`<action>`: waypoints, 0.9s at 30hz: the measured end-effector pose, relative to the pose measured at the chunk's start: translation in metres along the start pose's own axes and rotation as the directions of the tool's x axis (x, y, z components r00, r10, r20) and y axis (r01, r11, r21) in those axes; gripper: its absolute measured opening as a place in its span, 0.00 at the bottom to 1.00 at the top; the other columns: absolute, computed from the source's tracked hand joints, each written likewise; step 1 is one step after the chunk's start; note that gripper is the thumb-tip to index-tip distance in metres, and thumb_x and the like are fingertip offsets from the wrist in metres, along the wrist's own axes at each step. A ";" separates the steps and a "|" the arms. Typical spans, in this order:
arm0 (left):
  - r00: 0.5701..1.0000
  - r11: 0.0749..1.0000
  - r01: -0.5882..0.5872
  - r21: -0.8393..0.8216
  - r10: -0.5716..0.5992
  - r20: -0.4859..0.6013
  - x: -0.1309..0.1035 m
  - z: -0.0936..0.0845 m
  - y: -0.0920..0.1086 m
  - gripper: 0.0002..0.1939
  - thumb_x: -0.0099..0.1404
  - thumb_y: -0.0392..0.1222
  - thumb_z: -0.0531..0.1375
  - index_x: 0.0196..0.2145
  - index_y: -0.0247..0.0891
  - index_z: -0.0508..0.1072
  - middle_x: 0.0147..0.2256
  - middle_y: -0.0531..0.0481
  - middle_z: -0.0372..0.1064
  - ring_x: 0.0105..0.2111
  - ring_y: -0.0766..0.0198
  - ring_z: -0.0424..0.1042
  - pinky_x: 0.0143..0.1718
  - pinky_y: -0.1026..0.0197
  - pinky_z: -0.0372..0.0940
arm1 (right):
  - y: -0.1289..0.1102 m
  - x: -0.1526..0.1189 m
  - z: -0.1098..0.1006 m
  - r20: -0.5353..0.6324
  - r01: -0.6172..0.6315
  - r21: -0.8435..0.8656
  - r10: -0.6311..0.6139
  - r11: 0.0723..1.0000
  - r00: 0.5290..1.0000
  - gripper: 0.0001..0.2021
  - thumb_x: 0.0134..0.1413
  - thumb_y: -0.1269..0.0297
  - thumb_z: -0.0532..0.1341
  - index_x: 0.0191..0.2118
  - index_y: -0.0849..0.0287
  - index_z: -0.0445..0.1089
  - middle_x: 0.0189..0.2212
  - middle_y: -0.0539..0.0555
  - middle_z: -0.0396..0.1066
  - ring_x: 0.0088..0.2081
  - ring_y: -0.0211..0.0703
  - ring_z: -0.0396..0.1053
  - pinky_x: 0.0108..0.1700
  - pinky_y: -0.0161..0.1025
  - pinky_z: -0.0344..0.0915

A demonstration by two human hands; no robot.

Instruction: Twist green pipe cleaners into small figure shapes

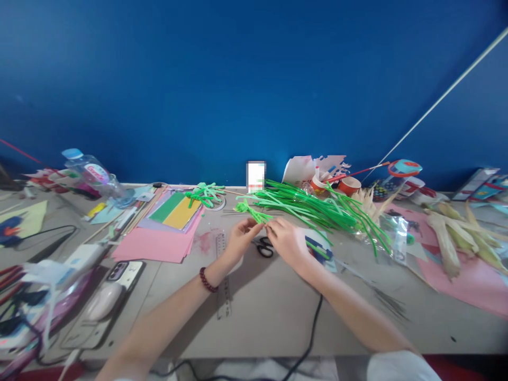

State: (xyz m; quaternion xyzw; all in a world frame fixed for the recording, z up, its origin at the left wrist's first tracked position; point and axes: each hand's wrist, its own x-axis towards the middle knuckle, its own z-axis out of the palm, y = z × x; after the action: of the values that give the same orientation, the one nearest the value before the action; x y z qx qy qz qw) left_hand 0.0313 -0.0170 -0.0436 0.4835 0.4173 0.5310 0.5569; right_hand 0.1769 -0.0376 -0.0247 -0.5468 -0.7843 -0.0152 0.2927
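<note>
At the middle of the table (pixel 273 323), a bright green bundle of fuzzy stems (pixel 257 216) is seen just beyond the hands, its long axis slanted from a tangled, yellowish-green left end down to the thinner strands at right. Along its near side lies the left hand (pixel 241 239), the nearer one, by whose fingertips it appears to be gripped. At its right end the fingertips of the right hand (pixel 286 239) are brought close together; whether a strand is pinched there cannot be told.

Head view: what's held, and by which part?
A green pipe-cleaner bundle, held by its strands, between the left hand and right hand; exact contact is hidden.
</note>
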 end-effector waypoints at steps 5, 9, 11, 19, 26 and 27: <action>0.996 0.998 0.020 -0.060 -0.025 -0.089 0.000 -0.001 -0.003 0.11 0.47 0.44 0.68 0.23 0.36 0.72 0.24 0.53 0.69 0.28 0.66 0.65 0.34 0.62 0.59 | -0.002 -0.005 0.005 0.015 0.077 -0.070 -0.077 0.995 0.997 0.15 0.62 0.66 0.50 0.28 0.59 0.71 0.26 0.54 0.69 0.29 0.39 0.66 0.28 0.35 0.52; 0.998 0.975 0.062 -0.213 -0.067 -0.017 0.002 -0.004 -0.005 0.11 0.47 0.43 0.69 0.25 0.36 0.73 0.27 0.52 0.71 0.31 0.65 0.67 0.38 0.61 0.59 | 0.002 0.004 0.002 0.070 -0.009 0.311 -0.014 0.950 0.997 0.12 0.59 0.63 0.54 0.30 0.58 0.72 0.28 0.53 0.71 0.30 0.40 0.66 0.32 0.34 0.56; 0.995 0.952 0.102 -0.289 -0.092 0.050 0.003 -0.005 -0.005 0.11 0.47 0.43 0.69 0.25 0.36 0.74 0.28 0.52 0.71 0.32 0.65 0.68 0.39 0.61 0.59 | 0.004 0.009 0.000 0.119 -0.083 0.500 0.026 0.862 0.993 0.12 0.58 0.61 0.56 0.28 0.59 0.72 0.26 0.52 0.70 0.29 0.39 0.65 0.32 0.34 0.57; 0.954 0.806 0.259 -0.532 -0.126 0.273 0.001 -0.002 0.004 0.12 0.43 0.40 0.72 0.24 0.35 0.73 0.25 0.53 0.69 0.28 0.69 0.66 0.34 0.65 0.59 | -0.001 0.012 -0.002 0.724 -0.725 0.687 -0.035 -0.055 0.689 0.17 0.42 0.51 0.67 0.27 0.61 0.67 0.14 0.40 0.48 0.16 0.26 0.37 0.17 0.29 0.35; 0.949 0.840 0.248 -0.483 -0.111 0.294 0.001 -0.004 0.005 0.10 0.47 0.42 0.70 0.25 0.35 0.74 0.26 0.52 0.69 0.28 0.68 0.66 0.33 0.63 0.61 | -0.004 0.011 0.003 0.704 -0.702 0.709 0.016 -0.064 0.710 0.16 0.41 0.53 0.67 0.25 0.60 0.64 0.14 0.39 0.48 0.15 0.26 0.37 0.17 0.29 0.35; 0.957 0.852 0.239 -0.466 -0.124 0.263 0.002 -0.005 0.003 0.10 0.47 0.41 0.69 0.25 0.35 0.74 0.26 0.52 0.69 0.27 0.69 0.65 0.32 0.64 0.60 | -0.003 0.011 0.004 0.662 -0.665 0.746 0.073 0.039 0.746 0.16 0.43 0.52 0.65 0.26 0.61 0.66 0.13 0.40 0.49 0.15 0.27 0.39 0.17 0.30 0.37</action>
State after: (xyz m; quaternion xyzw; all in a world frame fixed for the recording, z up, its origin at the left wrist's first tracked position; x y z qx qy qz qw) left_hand 0.0264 -0.0148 -0.0410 0.3399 0.2468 0.5068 0.7528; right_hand 0.1702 -0.0281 -0.0218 -0.4021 -0.4648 0.6962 0.3709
